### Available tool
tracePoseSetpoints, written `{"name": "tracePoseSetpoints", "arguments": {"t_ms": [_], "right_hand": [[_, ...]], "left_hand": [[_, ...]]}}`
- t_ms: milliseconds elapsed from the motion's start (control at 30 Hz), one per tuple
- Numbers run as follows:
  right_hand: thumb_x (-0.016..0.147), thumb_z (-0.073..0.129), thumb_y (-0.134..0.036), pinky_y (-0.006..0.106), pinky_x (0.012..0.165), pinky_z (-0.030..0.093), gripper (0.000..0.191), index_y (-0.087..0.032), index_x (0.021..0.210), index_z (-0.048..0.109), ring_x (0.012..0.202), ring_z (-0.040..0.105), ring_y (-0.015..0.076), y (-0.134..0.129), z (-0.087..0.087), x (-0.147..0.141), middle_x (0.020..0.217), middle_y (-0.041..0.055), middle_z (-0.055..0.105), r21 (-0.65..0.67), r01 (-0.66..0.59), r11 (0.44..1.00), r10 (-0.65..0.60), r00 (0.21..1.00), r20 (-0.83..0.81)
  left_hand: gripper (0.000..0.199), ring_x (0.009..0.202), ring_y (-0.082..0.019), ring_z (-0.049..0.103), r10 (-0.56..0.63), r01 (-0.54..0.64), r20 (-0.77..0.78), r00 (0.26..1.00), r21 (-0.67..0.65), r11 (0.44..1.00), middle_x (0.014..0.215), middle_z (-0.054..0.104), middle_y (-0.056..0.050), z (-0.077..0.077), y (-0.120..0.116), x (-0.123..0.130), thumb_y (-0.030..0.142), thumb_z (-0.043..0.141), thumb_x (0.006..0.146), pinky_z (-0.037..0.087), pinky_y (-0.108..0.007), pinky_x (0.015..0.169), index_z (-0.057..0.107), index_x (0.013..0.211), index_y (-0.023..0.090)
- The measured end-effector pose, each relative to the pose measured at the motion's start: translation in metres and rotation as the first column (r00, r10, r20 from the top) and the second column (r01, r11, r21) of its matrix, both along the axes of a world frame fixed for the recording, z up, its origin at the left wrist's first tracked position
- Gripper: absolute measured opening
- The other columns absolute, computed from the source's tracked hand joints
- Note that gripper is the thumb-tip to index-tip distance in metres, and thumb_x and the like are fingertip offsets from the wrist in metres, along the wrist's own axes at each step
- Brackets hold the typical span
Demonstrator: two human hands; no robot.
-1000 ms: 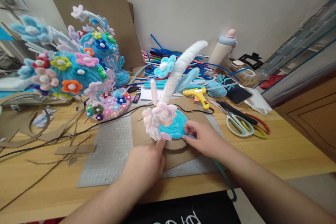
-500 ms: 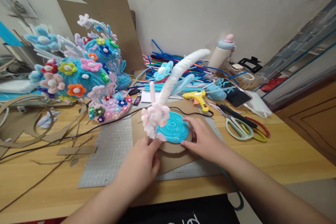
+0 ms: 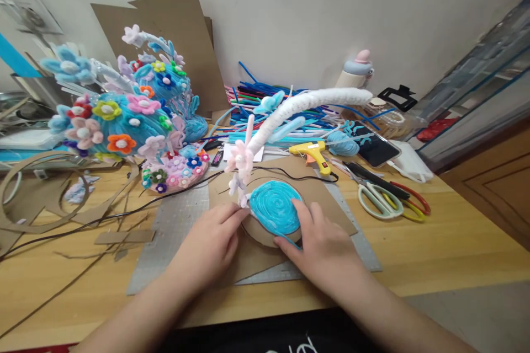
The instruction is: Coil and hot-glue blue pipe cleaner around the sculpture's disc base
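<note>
Round cardboard disc coiled with turquoise pipe cleaner [image 3: 275, 212] is lying on brown cardboard sheet [image 3: 331, 198] at centre. Left hand [image 3: 209, 242] fingers are pressed at its left edge; right hand [image 3: 325, 248] fingers, spread, are touching its near-right rim. Yellow glue gun [image 3: 313, 153] is lying farther back.

Yellow glue gun [image 3: 313, 153] & scissors [image 3: 383, 198] lie right on wooden bench [image 3: 447, 231]; flowered pipe-cleaner sculpture [image 3: 124, 110] stands left, loose pipe cleaners [image 3: 265, 99] heaped by wall, cardboard scraps [image 3: 37, 204] nearby.
</note>
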State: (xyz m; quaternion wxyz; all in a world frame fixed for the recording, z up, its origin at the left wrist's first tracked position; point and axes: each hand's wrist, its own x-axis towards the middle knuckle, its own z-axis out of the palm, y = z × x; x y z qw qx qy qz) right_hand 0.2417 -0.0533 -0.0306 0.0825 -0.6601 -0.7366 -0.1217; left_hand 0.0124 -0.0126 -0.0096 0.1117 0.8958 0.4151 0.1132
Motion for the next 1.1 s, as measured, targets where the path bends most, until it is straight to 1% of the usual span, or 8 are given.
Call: {"name": "tracePoseSetpoints", "arguments": {"t_ms": [133,233,467,667,733,867,967,1100], "right_hand": [[0.079,0.058,-0.059,0.031,0.052,0.032,0.067,-0.013,0.126,0.05,0.065,0.058,0.0215,0.0,0.0,0.0,0.087,0.0071,0.056,-0.003,0.004,1.0,-0.004,1.0,-0.009],[0.078,0.059,-0.059,0.031,0.052,0.033,0.068,-0.012,0.125,0.052,0.065,0.059,0.0221,-0.001,0.0,-0.001,0.087,0.0069,0.055,0.005,0.003,1.0,-0.003,1.0,-0.011],[0.077,0.059,-0.061,0.033,0.054,0.034,0.069,-0.012,0.126,0.053,0.065,0.059,0.0229,0.0,0.001,-0.001,0.087,0.0076,0.056,-0.018,0.013,1.0,-0.013,1.0,-0.01],[0.078,0.059,-0.061,0.033,0.054,0.034,0.069,-0.013,0.128,0.053,0.067,0.06,0.0236,0.001,0.001,-0.001,0.088,0.0078,0.056,-0.044,0.017,0.999,-0.018,1.0,-0.02],[0.078,0.059,-0.06,0.033,0.054,0.034,0.069,-0.013,0.128,0.053,0.066,0.06,0.0239,0.001,0.001,-0.001,0.088,0.0079,0.056,-0.046,0.019,0.999,-0.02,1.0,-0.02],[0.078,0.059,-0.06,0.033,0.054,0.035,0.069,-0.013,0.127,0.053,0.066,0.06,0.0244,0.001,0.001,-0.001,0.088,0.0079,0.056,-0.049,0.013,0.999,-0.015,1.0,-0.026],[0.078,0.06,-0.06,0.033,0.054,0.035,0.068,-0.013,0.127,0.053,0.067,0.06,0.0245,0.0,0.0,-0.001,0.088,0.0077,0.056,-0.038,0.01,0.999,-0.011,0.999,-0.031],[0.078,0.06,-0.059,0.033,0.054,0.035,0.068,-0.013,0.127,0.053,0.066,0.059,0.0242,0.0,-0.002,0.0,0.087,0.0074,0.056,-0.028,0.002,1.0,-0.003,1.0,-0.031]], "left_hand": [[0.049,0.124,-0.024,0.049,-0.196,0.201,-0.044,0.98,0.128,0.971,0.137,0.054,-0.007,-0.007,-0.004,0.002,0.008,0.038,0.09,0.043,-0.041,0.099,0.045,0.138,0.019],[0.048,0.127,-0.021,0.048,-0.231,0.242,-0.081,0.969,0.176,0.954,0.137,0.055,-0.005,-0.007,-0.002,0.002,0.009,0.039,0.091,0.039,-0.039,0.102,0.045,0.138,0.019],[0.051,0.127,-0.021,0.047,-0.173,0.188,-0.079,0.982,0.25,0.95,0.135,0.058,-0.002,-0.008,-0.006,0.003,0.007,0.04,0.089,0.03,-0.039,0.104,0.047,0.136,0.022],[0.053,0.123,-0.025,0.049,-0.082,0.045,0.128,0.988,0.267,0.963,0.132,0.058,-0.01,-0.013,-0.008,-0.001,0.002,0.037,0.086,0.035,-0.043,0.099,0.047,0.134,0.019],[0.052,0.122,-0.024,0.049,-0.032,-0.02,0.257,0.966,0.197,0.98,0.131,0.057,-0.01,-0.015,-0.008,-0.001,0.002,0.036,0.086,0.037,-0.042,0.099,0.045,0.134,0.02],[0.035,0.111,-0.021,0.055,0.146,-0.109,0.455,0.878,-0.107,0.988,0.117,0.062,-0.007,-0.017,-0.007,0.004,0.01,0.041,0.088,0.043,-0.039,0.095,0.053,0.118,0.022],[0.02,0.099,-0.02,0.058,0.279,-0.135,0.522,0.806,-0.297,0.945,0.103,0.064,-0.005,-0.018,-0.005,0.009,0.017,0.051,0.085,0.046,-0.036,0.088,0.057,0.104,0.022],[0.027,0.087,-0.017,0.059,0.404,-0.069,0.611,0.681,-0.496,0.866,0.094,0.061,-0.003,-0.025,-0.005,0.01,0.024,0.058,0.082,0.048,-0.032,0.078,0.057,0.109,0.021]]}}
